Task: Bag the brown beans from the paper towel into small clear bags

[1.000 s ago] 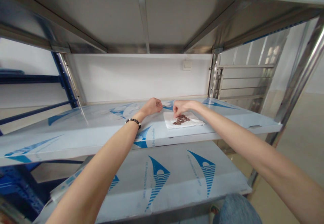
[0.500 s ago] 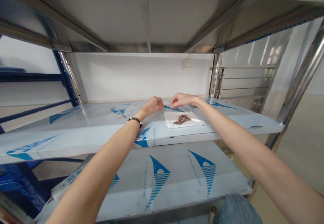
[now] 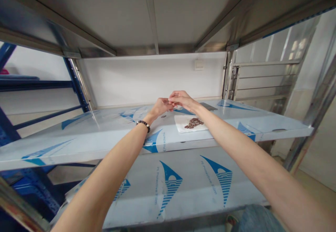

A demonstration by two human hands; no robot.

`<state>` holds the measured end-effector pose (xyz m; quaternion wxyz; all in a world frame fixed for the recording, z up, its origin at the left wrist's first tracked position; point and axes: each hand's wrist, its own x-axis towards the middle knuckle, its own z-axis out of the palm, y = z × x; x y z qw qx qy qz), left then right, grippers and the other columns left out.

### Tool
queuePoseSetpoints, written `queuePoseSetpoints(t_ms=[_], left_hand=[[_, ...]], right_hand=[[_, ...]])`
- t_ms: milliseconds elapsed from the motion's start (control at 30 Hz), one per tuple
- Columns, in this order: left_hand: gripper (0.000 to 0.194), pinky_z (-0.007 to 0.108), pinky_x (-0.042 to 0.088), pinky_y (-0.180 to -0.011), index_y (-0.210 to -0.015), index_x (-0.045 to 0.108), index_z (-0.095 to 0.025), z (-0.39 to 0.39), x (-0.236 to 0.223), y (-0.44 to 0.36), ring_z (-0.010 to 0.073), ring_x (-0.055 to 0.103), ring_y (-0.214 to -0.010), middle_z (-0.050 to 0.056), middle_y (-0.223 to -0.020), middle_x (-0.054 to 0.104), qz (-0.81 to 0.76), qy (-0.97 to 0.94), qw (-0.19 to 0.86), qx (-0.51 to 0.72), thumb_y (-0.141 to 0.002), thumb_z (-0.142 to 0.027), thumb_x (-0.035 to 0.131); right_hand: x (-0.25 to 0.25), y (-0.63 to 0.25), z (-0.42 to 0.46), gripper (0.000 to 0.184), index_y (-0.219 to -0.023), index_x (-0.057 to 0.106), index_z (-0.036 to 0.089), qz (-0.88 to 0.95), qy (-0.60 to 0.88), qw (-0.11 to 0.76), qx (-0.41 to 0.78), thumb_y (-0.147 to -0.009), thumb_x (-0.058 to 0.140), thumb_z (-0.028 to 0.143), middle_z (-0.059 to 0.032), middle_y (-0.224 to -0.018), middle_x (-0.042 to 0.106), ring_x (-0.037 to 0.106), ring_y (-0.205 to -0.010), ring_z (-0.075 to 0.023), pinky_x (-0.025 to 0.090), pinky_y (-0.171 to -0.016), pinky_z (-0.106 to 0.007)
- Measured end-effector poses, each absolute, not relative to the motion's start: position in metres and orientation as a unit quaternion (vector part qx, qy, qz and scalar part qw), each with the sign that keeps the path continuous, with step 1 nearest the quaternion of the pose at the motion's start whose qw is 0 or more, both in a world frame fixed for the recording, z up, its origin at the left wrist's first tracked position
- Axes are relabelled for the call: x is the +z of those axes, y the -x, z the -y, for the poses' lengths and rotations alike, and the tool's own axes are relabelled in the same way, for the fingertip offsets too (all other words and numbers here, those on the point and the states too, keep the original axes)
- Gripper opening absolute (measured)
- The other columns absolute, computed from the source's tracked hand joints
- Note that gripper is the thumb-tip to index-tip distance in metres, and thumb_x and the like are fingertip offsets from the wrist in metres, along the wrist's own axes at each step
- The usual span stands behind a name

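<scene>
My left hand (image 3: 160, 106), with a beaded bracelet (image 3: 144, 125) on its wrist, is closed with its fingertips pinched. The fingertips of my right hand (image 3: 181, 99) meet it, also pinched, just above the upper shelf board. Something tiny and dark shows between the fingers, too small to name. To the right, below my right wrist, a heap of small brown seed-like pieces (image 3: 194, 122) lies on a white paper napkin (image 3: 181, 128). One more dark piece (image 3: 163, 116) rests on the board beside my left hand.
The shelf board (image 3: 105, 130) is wrapped in printed protective film, and a lower board (image 3: 141, 186) sits beneath it. Overhead runs another metal shelf (image 3: 178, 22). A dark flat object (image 3: 208, 106) lies behind my right wrist. A blue rack (image 3: 39, 85) stands at left.
My hands have come together from a small gap, the right one moving left until the fingertips meet. A dark piece now shows on the board by my left hand. The view has shifted slightly.
</scene>
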<state>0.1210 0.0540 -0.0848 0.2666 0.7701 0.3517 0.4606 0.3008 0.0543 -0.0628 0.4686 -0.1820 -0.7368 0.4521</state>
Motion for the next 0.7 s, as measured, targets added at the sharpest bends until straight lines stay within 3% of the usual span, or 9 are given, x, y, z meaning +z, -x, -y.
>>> queuePoseSetpoints(t_ms=[167, 300, 400, 533, 700], left_hand=[[0.020, 0.030, 0.050, -0.070, -0.081, 0.076, -0.013, -0.048, -0.083, -0.119, 0.0153, 0.061, -0.068, 0.007, -0.075, 0.073, -0.325, -0.777, 0.268, 0.469, -0.081, -0.034, 0.078], [0.026, 0.030, 0.048, -0.070, -0.091, 0.080, -0.011, -0.044, -0.080, -0.121, 0.0149, 0.061, -0.068, 0.006, -0.072, 0.072, -0.302, -0.782, 0.294, 0.459, -0.083, -0.036, 0.080], [0.029, 0.030, 0.047, -0.070, -0.096, 0.082, -0.011, -0.046, -0.081, -0.122, 0.0145, 0.060, -0.069, 0.005, -0.071, 0.072, -0.288, -0.787, 0.299, 0.457, -0.083, -0.037, 0.079], [0.024, 0.031, 0.047, -0.071, -0.089, 0.080, -0.012, -0.050, -0.083, -0.122, 0.0157, 0.062, -0.071, 0.006, -0.070, 0.072, -0.292, -0.786, 0.298, 0.456, -0.081, -0.034, 0.080], [0.026, 0.033, 0.048, -0.073, -0.092, 0.080, -0.012, -0.043, -0.081, -0.120, 0.0167, 0.062, -0.071, 0.008, -0.073, 0.072, -0.293, -0.781, 0.312, 0.456, -0.084, -0.036, 0.080]], right_hand=[[-0.068, -0.308, -0.062, 0.026, -0.073, 0.066, 0.018, 0.730, 0.216, 0.513, 0.398, -0.079, 0.088, 0.029, 0.0013, -0.060, 0.057, 0.045, -0.053, -0.0087, 0.034, -0.047, -0.022], [-0.067, -0.304, -0.064, 0.030, -0.069, 0.068, 0.017, 0.734, 0.217, 0.517, 0.384, -0.073, 0.093, 0.034, 0.0036, -0.054, 0.051, 0.039, -0.049, -0.0071, 0.027, -0.045, -0.022], [-0.067, -0.301, -0.062, 0.034, -0.068, 0.070, 0.016, 0.743, 0.231, 0.504, 0.375, -0.069, 0.095, 0.039, 0.0021, -0.051, 0.053, 0.041, -0.048, -0.0076, 0.023, -0.045, -0.023], [-0.068, -0.302, -0.060, 0.034, -0.074, 0.077, 0.013, 0.768, 0.242, 0.475, 0.356, -0.075, 0.091, 0.043, -0.0024, -0.052, 0.060, 0.039, -0.049, -0.0082, 0.019, -0.046, -0.025], [-0.066, -0.302, -0.057, 0.034, -0.081, 0.079, 0.013, 0.766, 0.248, 0.490, 0.334, -0.085, 0.084, 0.047, 0.0029, -0.051, 0.051, 0.034, -0.050, -0.0082, 0.022, -0.048, -0.026]])
